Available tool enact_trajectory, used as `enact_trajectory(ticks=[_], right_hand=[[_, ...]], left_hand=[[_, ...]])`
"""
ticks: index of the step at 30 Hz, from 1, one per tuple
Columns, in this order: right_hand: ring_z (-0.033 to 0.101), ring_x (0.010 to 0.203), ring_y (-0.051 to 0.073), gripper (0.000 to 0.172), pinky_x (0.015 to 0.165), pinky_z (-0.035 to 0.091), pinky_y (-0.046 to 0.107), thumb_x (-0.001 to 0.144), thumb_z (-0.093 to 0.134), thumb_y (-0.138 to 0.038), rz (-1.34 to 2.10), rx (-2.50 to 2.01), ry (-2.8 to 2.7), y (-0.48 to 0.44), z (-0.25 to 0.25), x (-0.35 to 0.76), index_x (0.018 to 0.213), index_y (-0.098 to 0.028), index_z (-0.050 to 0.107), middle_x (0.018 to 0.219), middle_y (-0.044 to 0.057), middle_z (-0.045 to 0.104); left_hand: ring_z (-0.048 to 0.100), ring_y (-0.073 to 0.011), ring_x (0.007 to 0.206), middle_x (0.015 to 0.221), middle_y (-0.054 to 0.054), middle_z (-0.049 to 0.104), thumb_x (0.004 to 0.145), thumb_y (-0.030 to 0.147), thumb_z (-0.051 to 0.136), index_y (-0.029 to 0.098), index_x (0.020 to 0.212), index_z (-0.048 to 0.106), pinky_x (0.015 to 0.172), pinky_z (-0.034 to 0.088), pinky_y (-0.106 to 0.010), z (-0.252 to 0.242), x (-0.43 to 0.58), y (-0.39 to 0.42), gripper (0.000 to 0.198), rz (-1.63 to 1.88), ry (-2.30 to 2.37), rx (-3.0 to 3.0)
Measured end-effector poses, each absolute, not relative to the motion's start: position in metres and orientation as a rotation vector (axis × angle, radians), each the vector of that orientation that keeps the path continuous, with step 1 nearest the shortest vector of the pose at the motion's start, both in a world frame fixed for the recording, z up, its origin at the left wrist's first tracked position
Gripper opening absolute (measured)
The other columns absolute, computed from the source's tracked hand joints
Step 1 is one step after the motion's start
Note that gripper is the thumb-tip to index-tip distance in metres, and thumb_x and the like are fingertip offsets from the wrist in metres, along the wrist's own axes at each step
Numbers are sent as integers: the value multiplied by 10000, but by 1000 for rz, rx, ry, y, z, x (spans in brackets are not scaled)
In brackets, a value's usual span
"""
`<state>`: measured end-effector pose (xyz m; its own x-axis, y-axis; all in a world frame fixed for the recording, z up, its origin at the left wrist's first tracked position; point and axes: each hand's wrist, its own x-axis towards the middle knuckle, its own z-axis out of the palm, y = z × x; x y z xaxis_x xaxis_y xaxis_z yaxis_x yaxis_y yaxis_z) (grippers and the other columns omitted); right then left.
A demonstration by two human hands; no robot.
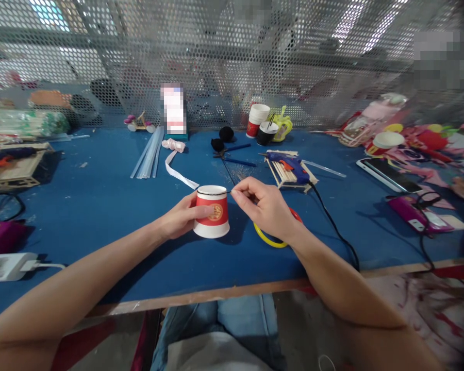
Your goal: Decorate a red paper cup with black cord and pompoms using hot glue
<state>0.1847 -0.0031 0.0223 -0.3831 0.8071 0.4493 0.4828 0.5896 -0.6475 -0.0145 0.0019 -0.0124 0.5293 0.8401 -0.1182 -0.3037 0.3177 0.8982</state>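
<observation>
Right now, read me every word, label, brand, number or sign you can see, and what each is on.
Nothing reads clearly.
Cup in the left hand: round gold emblem, too blurred to read.
Cup stack at the back: gold mark, too small to read.
Upright screen: pixelated, unreadable.
Purple object at right: any markings too small to read.
</observation>
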Motion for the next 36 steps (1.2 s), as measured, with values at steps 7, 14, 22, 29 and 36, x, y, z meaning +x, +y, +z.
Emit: enact_trajectory(ticks=[7,14,22,29,36], right_hand=[[440,521,62,136,493,342,193,882,493,-266,545,-1012,-2041,-3,22,185,791,-176,540,625,-29,537],[374,470,62,205,496,332,202,899,471,-239,600,-989,-2071,-2,19,182,1065,-168,568,522,-79,435],[376,500,52,167,480,314,191,894,477,-237,685,-969,-2037,3,12,181,970,-169,609,608,-48,520],[349,473,54,169,455,293,197,891,466,-245,856,-1005,-2014,5,11,181,969,-164,593,548,-63,445],[383,466,54,162,443,298,197,888,467,-259,1043,-971,-1962,6,12,182,973,-161,563,551,-63,458]], left_hand=[[639,-225,825,919,-91,676,602,303,767,131,1028,576,808,476,-389,-15,-15,3,498,827,637,976],[644,-219,841,957,-96,675,618,282,761,127,1069,555,818,471,-376,-17,-16,3,520,800,620,973],[635,-202,833,949,-90,667,608,287,782,116,1057,565,817,465,-364,-18,-15,2,527,801,627,954],[633,-192,835,955,-77,661,621,255,772,141,1081,533,805,472,-355,-21,-14,4,530,831,632,934],[643,-203,781,903,-83,678,587,294,772,125,1032,569,769,491,-365,-17,-16,3,517,783,653,897]])
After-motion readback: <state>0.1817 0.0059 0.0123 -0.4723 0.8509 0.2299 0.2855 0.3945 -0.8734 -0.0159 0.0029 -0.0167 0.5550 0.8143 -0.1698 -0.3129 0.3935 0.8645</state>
